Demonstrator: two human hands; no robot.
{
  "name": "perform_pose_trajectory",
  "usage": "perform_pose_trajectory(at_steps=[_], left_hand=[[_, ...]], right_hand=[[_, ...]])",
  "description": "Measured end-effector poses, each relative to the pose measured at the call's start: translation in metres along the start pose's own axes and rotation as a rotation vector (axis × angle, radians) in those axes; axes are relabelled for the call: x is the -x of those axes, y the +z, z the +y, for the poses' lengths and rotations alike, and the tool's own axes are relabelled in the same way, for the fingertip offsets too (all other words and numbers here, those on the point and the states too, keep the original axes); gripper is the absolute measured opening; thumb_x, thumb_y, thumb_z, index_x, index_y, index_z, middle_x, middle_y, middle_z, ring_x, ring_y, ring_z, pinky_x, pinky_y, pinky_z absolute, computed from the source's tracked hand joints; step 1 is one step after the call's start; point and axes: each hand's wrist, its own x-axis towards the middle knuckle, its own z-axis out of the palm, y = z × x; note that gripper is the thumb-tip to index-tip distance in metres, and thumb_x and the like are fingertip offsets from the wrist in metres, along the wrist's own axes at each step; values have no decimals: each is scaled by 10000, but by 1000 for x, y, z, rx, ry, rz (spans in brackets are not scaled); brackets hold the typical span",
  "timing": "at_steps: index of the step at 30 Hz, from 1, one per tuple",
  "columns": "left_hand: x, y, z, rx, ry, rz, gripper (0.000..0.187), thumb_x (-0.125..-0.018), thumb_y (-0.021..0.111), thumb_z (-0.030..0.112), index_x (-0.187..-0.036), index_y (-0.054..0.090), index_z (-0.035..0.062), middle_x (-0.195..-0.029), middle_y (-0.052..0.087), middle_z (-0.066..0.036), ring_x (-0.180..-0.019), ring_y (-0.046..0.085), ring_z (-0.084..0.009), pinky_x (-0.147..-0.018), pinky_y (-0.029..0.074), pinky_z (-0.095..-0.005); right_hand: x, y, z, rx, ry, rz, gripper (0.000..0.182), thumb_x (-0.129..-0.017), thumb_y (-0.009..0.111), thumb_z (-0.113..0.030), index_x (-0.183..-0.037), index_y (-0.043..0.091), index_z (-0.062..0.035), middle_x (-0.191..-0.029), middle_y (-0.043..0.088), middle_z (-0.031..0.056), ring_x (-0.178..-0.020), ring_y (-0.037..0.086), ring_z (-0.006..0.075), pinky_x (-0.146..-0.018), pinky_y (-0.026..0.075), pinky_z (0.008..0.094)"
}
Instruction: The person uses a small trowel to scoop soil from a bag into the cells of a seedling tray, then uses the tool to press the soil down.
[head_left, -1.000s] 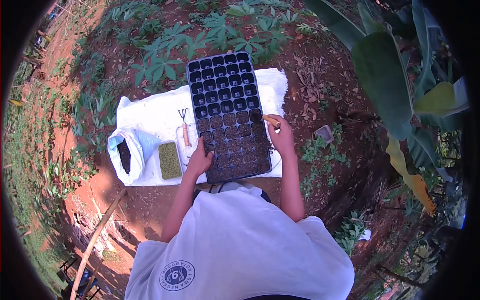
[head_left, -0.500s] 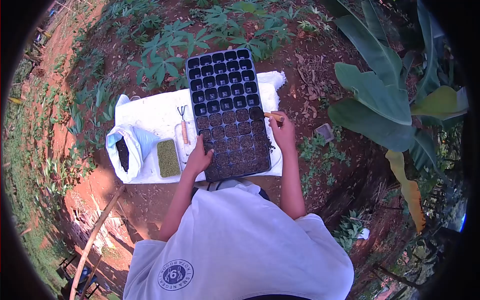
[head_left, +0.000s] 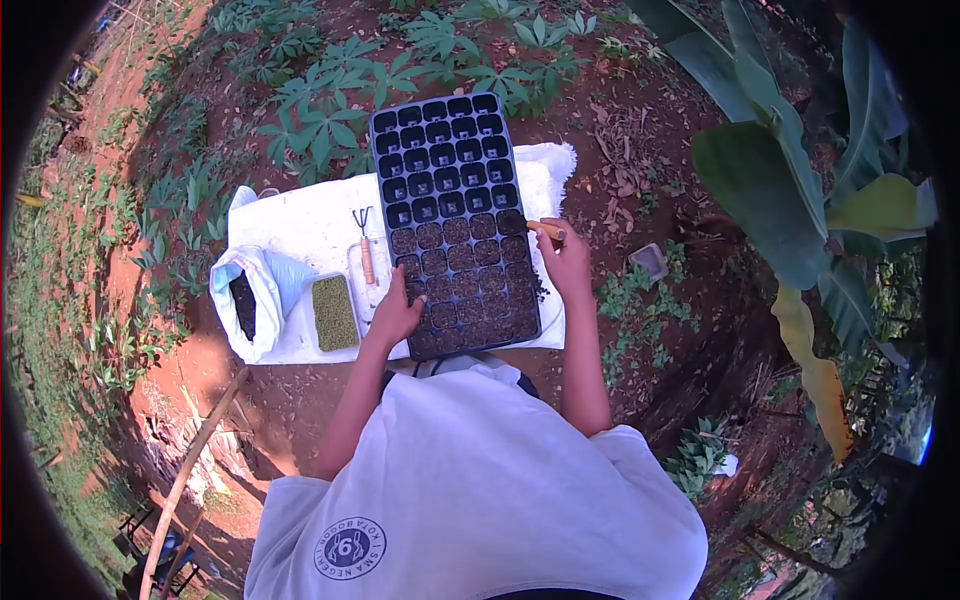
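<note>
A black seedling tray (head_left: pixel 446 203) lies lengthwise in front of me. Its far cells are bare black plastic, while the nearer ones hold dark brown soil. My left hand (head_left: pixel 396 318) is closed on the tray's left edge, with the thumb over the soil cells. At the right edge, my right hand (head_left: pixel 566 257) grips the wooden handle of a small trowel (head_left: pixel 545 230). The trowel's dark end is over the rightmost cell of the farthest soil-filled row and is hard to tell from the soil.
A white sack sheet (head_left: pixel 300 228) lies under the tray. On it are a hand fork (head_left: pixel 366 250), a container of small green grains (head_left: pixel 335 313) and an open white bag of dark soil (head_left: pixel 245 305). Leafy plants (head_left: pixel 325 115) grow beyond; large banana leaves (head_left: pixel 765 210) stand at right.
My hands keep their holds on the tray and trowel, nearly still. The view has shifted slightly, and the large leaves at right have swayed.
</note>
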Motion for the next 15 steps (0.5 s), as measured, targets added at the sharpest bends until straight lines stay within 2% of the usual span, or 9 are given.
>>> perform_pose_trajectory(at_steps=[13, 15], left_hand=[[1, 2, -2, -12, -7, 17, 774, -889, 568, 238, -1470, 137, -40, -1506, 224, -281, -1393, 282, -357, -1140, 250, -368], [1, 6, -7, -29, 57, 78, 773, -888, 583, 253, -1474, 153, -11, -1468, 299, -297, -1344, 360, -396, -1107, 302, -391]], right_hand=[[-3, -1, 10, -24, -19, -10, 223, -868, 652, -145, -1062, 644, -35, -907, 694, 146, -765, 674, 221, -685, 508, 313], [-2, -3, 13, -57, -22, 3, 224, -868, 653, -144, -1064, 644, -35, -905, 695, 144, -768, 672, 218, -690, 507, 311]])
